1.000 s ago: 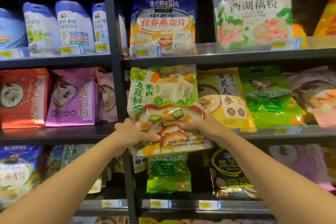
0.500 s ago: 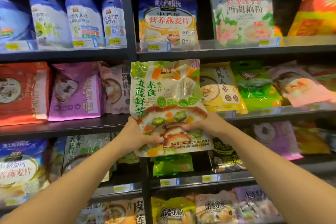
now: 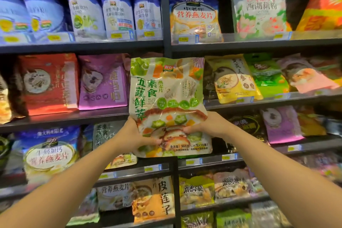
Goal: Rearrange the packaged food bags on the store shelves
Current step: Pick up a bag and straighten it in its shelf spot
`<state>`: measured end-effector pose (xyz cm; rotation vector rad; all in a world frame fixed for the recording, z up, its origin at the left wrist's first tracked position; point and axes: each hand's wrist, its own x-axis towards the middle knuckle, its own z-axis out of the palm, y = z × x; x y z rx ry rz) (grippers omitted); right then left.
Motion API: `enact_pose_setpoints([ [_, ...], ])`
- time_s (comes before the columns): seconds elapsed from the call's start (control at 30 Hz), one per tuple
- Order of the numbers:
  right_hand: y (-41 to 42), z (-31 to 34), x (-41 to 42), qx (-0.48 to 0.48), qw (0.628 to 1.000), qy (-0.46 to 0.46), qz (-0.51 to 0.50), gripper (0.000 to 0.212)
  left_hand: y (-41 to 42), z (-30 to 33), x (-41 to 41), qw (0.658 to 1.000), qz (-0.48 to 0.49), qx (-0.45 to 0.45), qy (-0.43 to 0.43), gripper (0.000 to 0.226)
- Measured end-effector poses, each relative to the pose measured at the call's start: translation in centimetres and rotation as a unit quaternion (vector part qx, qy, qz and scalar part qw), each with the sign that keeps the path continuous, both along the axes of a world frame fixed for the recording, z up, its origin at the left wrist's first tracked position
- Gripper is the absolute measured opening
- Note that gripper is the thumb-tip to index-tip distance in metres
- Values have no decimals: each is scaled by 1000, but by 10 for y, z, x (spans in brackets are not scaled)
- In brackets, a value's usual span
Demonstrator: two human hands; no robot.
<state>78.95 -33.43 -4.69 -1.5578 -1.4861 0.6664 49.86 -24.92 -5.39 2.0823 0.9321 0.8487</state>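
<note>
I hold a large cream-and-green vegetable oatmeal bag [image 3: 167, 98] upright in front of the shelves, at the height of the second shelf. My left hand [image 3: 136, 133] grips its lower left edge, thumb over the front. My right hand [image 3: 205, 125] grips its lower right edge, fingers curled onto the printed bowl. The bag covers the black upright post [image 3: 163, 15] between the two shelf bays. A yellow ginseng bag [image 3: 234, 79] leans on the shelf just right of it, and a purple bag [image 3: 103, 81] stands just left.
Black shelves [image 3: 77, 116] run across the view, packed with bags: blue-white pouches [image 3: 116, 15] top left, a blue-orange oatmeal bag [image 3: 194, 13] and a lotus bag [image 3: 259, 5] top right, a red bag [image 3: 50, 83], a green bag [image 3: 266, 76]. Price tags line the edges.
The bag has risen in my hands and moved slightly left, clear of the shelf slot. The view has dropped back, showing more lower shelves. Both grips are unchanged.
</note>
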Motion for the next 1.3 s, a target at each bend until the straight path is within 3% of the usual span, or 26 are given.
enact_pose_setpoints([
  [0.3,38,-22,-62,30,992,-109,49,53,6,-32,-66,997,66,-38,-1,111],
  [0.63,86,-57,-112,44,989,-97,106,61,20,-58,-126,987,153,-47,26,124],
  [0.87,105,-71,-170,27,991,-83,99,65,37,-71,-184,987,154,-45,19,121],
  [1.07,126,-76,-249,34,989,-118,78,66,75,-82,-259,994,110,-20,21,74],
  [1.17,135,-79,-294,27,992,-107,69,69,96,-84,-303,995,98,-21,20,72],
  [1.3,144,-84,-351,24,993,-97,68,71,121,-84,-358,995,93,-18,26,89],
])
